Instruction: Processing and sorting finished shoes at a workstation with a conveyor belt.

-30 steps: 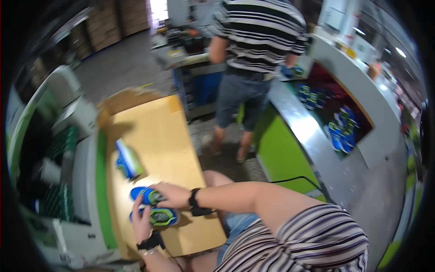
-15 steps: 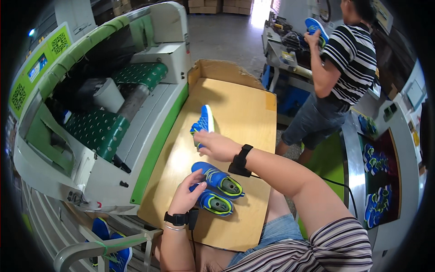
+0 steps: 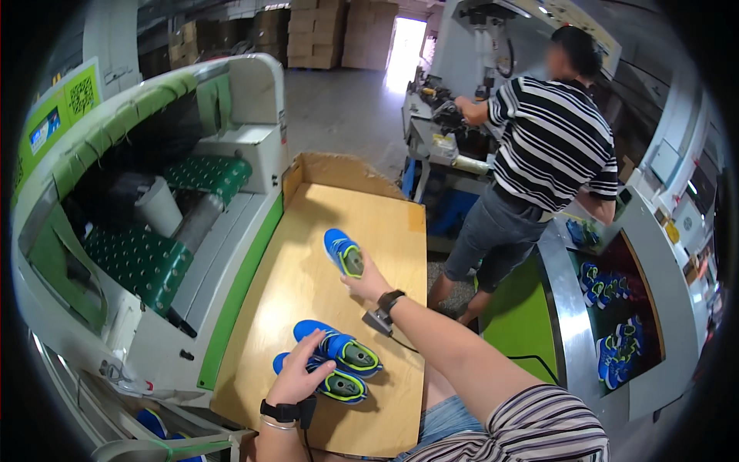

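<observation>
My right hand (image 3: 365, 282) grips the heel end of a blue sneaker (image 3: 339, 250) with lime-green lining, over the far part of the wooden board (image 3: 262, 339). That shoe stands sole down, its toe pointing away from me. Nearer to me lie two more blue sneakers side by side, the farther sneaker (image 3: 358, 353) and the nearer sneaker (image 3: 346, 387), each with a dark grey shoe last inside. My left hand (image 3: 296, 377) rests against the toe ends of this pair, thumb and fingers apart. It partly hides both shoes.
A machine with a green dotted conveyor belt (image 3: 138, 266) stands along the board's left side. A cardboard edge (image 3: 346, 167) borders the far end. To the right, a co-worker in a striped shirt (image 3: 554, 142) stands near a conveyor carrying several blue sneakers (image 3: 616, 350). Cables trail from my wrist straps.
My right hand has closed on the far sneaker, which was on its side and now stands upright. My left hand stays by the pair. The view has shifted; the co-worker has turned away.
</observation>
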